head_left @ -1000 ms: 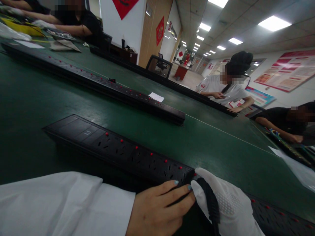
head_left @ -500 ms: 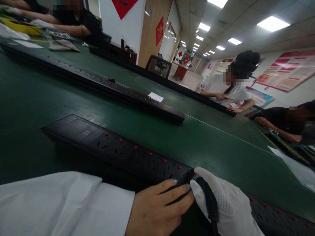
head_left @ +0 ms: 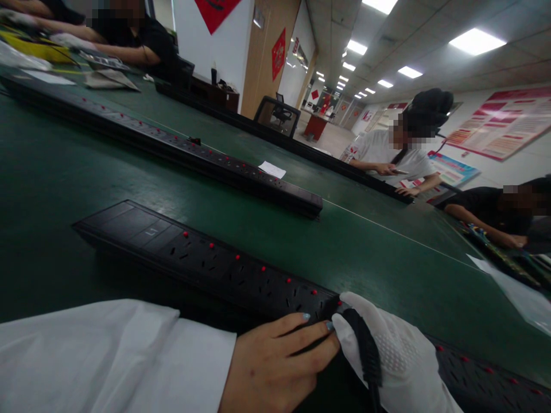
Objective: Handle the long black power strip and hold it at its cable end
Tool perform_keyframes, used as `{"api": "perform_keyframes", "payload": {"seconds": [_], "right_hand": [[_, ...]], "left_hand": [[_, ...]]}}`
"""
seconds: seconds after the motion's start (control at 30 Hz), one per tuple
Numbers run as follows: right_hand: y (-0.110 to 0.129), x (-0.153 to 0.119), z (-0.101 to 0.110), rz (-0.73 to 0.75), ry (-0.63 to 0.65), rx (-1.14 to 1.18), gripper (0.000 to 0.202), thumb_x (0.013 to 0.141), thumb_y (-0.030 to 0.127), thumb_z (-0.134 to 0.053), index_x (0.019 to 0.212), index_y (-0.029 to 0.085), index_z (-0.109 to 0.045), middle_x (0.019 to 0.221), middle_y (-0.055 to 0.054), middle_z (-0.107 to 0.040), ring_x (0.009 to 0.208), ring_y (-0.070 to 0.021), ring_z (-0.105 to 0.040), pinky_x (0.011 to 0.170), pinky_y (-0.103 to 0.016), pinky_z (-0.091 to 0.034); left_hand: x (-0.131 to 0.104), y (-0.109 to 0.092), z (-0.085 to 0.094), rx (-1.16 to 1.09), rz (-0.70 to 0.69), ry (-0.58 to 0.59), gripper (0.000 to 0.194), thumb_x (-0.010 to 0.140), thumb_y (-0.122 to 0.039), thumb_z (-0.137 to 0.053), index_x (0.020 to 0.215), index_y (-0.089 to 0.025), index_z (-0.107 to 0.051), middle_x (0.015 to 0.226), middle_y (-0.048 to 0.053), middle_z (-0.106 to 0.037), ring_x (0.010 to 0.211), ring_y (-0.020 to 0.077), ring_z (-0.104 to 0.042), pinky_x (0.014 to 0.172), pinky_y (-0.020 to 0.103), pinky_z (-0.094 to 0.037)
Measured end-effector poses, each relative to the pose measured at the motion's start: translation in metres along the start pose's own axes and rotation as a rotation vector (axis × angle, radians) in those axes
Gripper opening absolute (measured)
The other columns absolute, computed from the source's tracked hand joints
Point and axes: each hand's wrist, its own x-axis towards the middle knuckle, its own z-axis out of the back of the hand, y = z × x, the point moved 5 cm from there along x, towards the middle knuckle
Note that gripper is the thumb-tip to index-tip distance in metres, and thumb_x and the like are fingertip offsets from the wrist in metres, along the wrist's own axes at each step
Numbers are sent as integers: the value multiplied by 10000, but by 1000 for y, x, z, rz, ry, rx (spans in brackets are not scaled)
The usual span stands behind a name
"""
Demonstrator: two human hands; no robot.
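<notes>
A long black power strip (head_left: 224,265) with red round spots along its sockets and an "L1" mark lies slantwise across the table. My left hand (head_left: 278,364), bare below a white sleeve, rests against the strip's near side with its fingers stretched out. In a white dotted glove, my right hand (head_left: 398,355) is closed around a black power plug (head_left: 359,335) with a cord running down. The plug is against the strip's top, touching my left fingertips; its pins are hidden, so I cannot tell how deep they sit.
Beyond it lies another long black power strip (head_left: 215,158), with a white paper slip (head_left: 272,169) beside it on the green table (head_left: 387,252). A further dark strip (head_left: 301,146) runs along the far side. A person (head_left: 413,155) sits opposite; others work at left and right.
</notes>
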Motion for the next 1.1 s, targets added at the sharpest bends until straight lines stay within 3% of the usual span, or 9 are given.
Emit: {"api": "perform_keyframes", "payload": {"seconds": [0.4,0.63,0.87,1.1], "right_hand": [[-3,-6,-6,27,-67,-52,300,903,387,-519,1139,204,-555,1175,-63,-558,981,-173,-571,832,-371,-497],[-4,-8,-9,36,-138,-90,299,900,388,-518,1085,173,-612,913,-52,-661,781,-137,-615,729,-270,-488],[-3,-9,-9,35,-157,-108,297,911,419,-501,1076,184,-577,1041,-44,-613,843,-128,-599,748,-323,-514],[-3,-9,-10,20,-176,-123,287,911,390,-498,1074,181,-608,957,-57,-649,817,-143,-610,757,-295,-496]], "left_hand": [[1,0,-1,2,-9,9,253,944,-199,-429,906,-165,-677,1422,51,-414,1304,204,-354,1052,327,-255],[0,0,-2,-1,-5,17,268,947,-189,-409,913,-166,-674,1431,51,-402,1318,208,-332,1050,333,-244],[-1,0,-2,3,-13,11,248,939,-190,-428,917,-163,-674,1432,56,-400,1313,212,-343,1052,333,-255],[0,0,-2,-2,4,5,248,941,-193,-434,886,-175,-676,1424,42,-413,1311,200,-341,1050,326,-254]]}}
